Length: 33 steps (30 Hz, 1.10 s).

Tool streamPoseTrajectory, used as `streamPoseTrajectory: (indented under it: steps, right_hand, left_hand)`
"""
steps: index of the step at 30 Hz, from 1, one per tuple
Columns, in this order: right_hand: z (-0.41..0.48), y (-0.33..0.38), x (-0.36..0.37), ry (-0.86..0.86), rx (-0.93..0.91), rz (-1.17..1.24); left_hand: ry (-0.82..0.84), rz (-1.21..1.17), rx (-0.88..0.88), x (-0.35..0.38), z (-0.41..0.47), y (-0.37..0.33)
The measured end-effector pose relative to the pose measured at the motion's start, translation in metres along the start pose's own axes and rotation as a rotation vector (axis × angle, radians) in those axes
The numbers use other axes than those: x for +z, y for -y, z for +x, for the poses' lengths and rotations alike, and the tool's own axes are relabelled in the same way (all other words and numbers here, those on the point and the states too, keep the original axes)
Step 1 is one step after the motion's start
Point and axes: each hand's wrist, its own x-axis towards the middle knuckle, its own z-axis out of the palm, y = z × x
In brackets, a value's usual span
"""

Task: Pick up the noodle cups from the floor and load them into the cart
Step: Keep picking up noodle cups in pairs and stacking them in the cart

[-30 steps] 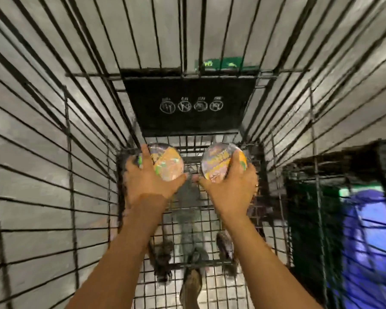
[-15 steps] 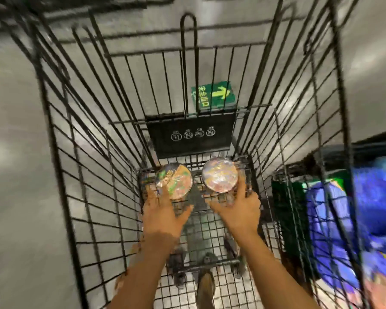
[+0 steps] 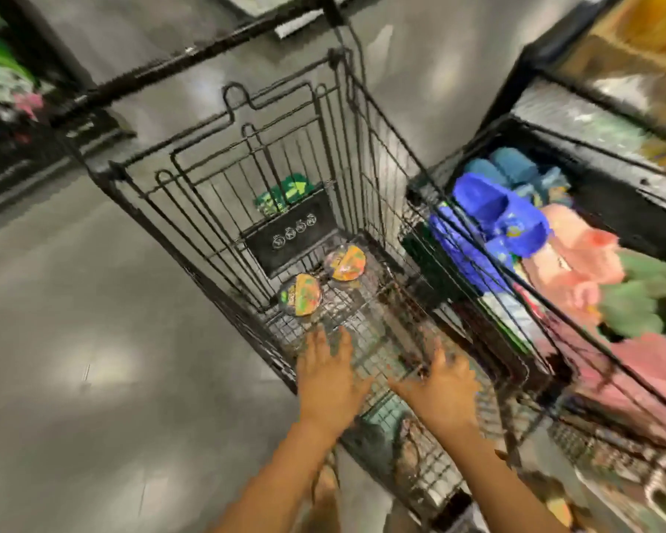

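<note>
Viewing from head camera: my left hand point(image 3: 329, 382) and right hand point(image 3: 441, 394) hover over the near end of the cart point(image 3: 289, 244), fingers spread, holding nothing. Left noodle cup point(image 3: 300, 300) and right noodle cup point(image 3: 346, 262) sit side by side at its far end, lids up, clear of my hands.

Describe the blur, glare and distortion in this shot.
Head view: motion blur smears the left hand, the right hand and the blue slippers; the wide lens splays the cart wires; soft glare patches the floor; the print on the noodle cups is unreadable.
</note>
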Motion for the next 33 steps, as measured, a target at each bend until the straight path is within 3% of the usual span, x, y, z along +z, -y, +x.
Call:
streamPoseTrajectory:
  steps: [8,13,24,33]
  right_hand:
    - [-0.147,-0.064,0.004,-0.158,0.213,0.210]
    - [-0.239,-0.116,0.024,-0.289,0.392,0.275]
    - [-0.502,-0.217,0.164,-0.412,0.949,0.530]
    - [-0.679,-0.229,0.287,-0.360,1.366,0.741]
  left_hand:
    - [0.007,0.183,0.252,0.014,-0.086,-0.010]
    - [0.016,0.357,0.526,0.034,-0.134,-0.040]
    - [0.116,0.597,1.071,0.165,-0.314,-0.083]
    - [0.288,0.889,1.371,0.264,-0.460,-0.074]
